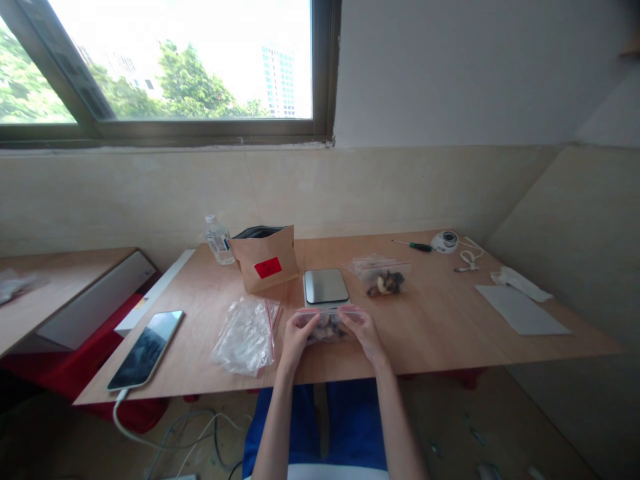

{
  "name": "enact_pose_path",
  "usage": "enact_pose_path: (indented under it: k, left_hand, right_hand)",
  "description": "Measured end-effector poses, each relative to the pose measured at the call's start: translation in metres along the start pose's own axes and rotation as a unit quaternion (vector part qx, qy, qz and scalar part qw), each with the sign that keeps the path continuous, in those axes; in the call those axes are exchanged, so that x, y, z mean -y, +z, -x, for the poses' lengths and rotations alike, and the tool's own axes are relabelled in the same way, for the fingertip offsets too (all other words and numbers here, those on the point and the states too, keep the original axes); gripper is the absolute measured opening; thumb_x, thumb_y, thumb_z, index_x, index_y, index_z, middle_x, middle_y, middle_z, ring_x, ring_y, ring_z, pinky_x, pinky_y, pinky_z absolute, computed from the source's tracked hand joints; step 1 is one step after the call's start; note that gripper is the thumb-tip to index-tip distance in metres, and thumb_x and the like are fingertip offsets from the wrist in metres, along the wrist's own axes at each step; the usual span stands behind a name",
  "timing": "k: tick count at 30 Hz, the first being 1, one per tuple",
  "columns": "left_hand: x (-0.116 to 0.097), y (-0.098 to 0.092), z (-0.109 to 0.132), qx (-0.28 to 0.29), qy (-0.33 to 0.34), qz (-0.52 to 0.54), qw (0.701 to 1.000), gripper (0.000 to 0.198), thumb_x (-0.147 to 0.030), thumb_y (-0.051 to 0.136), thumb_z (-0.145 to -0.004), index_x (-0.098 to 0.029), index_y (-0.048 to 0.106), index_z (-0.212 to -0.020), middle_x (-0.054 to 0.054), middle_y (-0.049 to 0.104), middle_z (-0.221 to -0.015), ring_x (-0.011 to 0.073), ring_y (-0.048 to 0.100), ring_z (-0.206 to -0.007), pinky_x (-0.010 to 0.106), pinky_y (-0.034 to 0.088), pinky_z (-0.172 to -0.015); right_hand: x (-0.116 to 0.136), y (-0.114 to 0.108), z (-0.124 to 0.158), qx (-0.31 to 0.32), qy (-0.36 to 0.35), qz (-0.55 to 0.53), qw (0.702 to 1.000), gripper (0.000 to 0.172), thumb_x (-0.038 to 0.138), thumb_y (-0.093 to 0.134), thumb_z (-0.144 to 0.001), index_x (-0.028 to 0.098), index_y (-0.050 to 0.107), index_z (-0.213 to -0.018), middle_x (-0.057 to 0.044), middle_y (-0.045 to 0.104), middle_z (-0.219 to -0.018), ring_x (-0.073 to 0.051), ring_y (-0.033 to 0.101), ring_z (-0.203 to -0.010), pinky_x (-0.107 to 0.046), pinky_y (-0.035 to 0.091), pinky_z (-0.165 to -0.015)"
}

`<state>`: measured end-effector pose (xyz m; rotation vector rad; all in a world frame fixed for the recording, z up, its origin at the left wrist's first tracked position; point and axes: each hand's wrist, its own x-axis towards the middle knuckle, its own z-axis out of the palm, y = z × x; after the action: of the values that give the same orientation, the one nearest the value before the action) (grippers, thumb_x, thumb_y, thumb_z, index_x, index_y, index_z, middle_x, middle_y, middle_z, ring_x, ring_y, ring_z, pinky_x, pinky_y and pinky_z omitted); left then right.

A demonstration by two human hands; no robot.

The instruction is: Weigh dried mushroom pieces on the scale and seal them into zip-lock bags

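Observation:
Between my two hands is a clear zip bag (327, 329) with dark and pale dried pieces inside. My left hand (299, 331) pinches its red-striped top edge at the left. At the right end of the same edge, my right hand (363, 327) is closed with the thumb on the strip. Just beyond the bag lies a small digital scale (326, 287) with a bare metal plate. Another filled zip bag (386, 280) rests to the scale's right. On the left, a pile of flat clear zip bags (246, 337) lies near my left hand.
An open brown paper pouch (265, 261) with a red label stands behind the flat bags, beside a plastic bottle (219, 240). A phone (146, 350) on a cable lies left. A screwdriver (420, 247), dome camera (445, 241) and white sheet (520, 310) are right.

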<state>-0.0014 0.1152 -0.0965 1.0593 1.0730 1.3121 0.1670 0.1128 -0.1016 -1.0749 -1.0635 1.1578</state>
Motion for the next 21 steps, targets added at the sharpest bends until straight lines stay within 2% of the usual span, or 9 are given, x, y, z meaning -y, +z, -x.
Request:
enact_pose_path:
  k: [3,11,15,21]
  left_hand:
    - [-0.001,0.001,0.000,0.007,-0.016,0.012,1.000,0.033,-0.039,0.073,-0.065,-0.014,0.070,-0.085,0.008,0.071,-0.081,0.0199,0.066,-0.075,0.028,0.051,-0.067]
    - [-0.005,0.001,0.000,0.013,0.034,-0.015,0.999,0.024,-0.036,0.071,-0.069,-0.015,0.070,-0.080,0.006,0.070,-0.080,0.0183,0.065,-0.077,0.025,0.049,-0.069]
    - [-0.003,0.001,0.001,0.009,0.034,-0.021,0.999,0.025,-0.035,0.070,-0.069,-0.014,0.070,-0.082,0.006,0.069,-0.080,0.0185,0.064,-0.076,0.025,0.050,-0.068]
    - [-0.003,0.001,0.001,0.010,0.040,-0.038,0.998,0.026,-0.036,0.069,-0.071,-0.013,0.071,-0.083,0.009,0.069,-0.083,0.0201,0.065,-0.077,0.026,0.050,-0.066]
  right_hand:
    - [-0.003,0.002,-0.001,-0.005,0.002,-0.003,1.000,0.031,0.042,0.073,-0.064,0.017,0.068,-0.083,-0.005,0.071,-0.080,-0.021,0.066,-0.076,-0.032,0.054,-0.070]
    - [-0.002,0.007,0.000,0.013,0.007,-0.011,1.000,0.023,0.039,0.071,-0.067,0.019,0.066,-0.078,-0.001,0.069,-0.074,-0.017,0.064,-0.070,-0.026,0.050,-0.064]
    - [0.001,0.008,0.002,0.018,-0.009,-0.004,1.000,0.020,0.038,0.069,-0.070,0.019,0.064,-0.074,0.000,0.065,-0.071,-0.016,0.061,-0.068,-0.025,0.048,-0.063]
    - [0.005,0.012,0.003,-0.007,-0.015,-0.007,1.000,0.020,0.037,0.070,-0.068,0.019,0.062,-0.071,0.002,0.063,-0.066,-0.014,0.059,-0.064,-0.023,0.047,-0.060]
